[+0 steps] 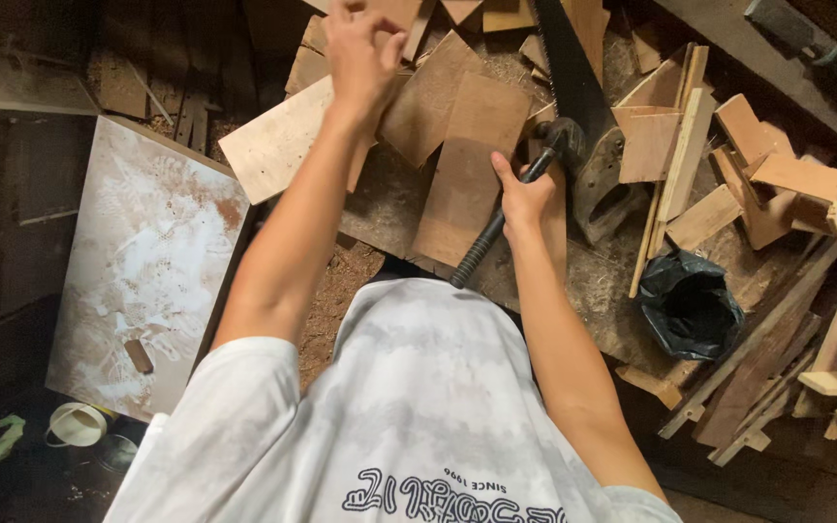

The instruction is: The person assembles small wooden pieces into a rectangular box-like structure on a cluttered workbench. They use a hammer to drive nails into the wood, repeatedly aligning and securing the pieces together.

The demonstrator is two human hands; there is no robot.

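Nearest the camera was the person's pale grey shirt [399, 416], filling the frame at 6 o'clock; its dark printed lettering ran upside down along the hem and was cut off by the bottom edge. From it the right hand [523, 199] reached toward 12 o'clock, its grip closed around the ribbed black handle of a hammer [506, 218]. The hammer's head lay near the grip of a handsaw [573, 87], and where one ended and the other began was hard to make out. The saw blade ran up toward 1 o'clock and left the frame.

The left hand [360, 53] was at 12 o'clock, fingers curled down on a pale plywood offcut [278, 145]; whether it clasped the piece or only pressed on it could not be told, and the fingertips were cropped by the top edge.

Brown board scraps [467, 165] overlapped between the hands. At 3 o'clock sat a crumpled black plastic bag [690, 305] among wood strips. At 9 o'clock lay a white, stained panel [142, 266]; at 7 o'clock a white cup [77, 424] sat half in shadow.
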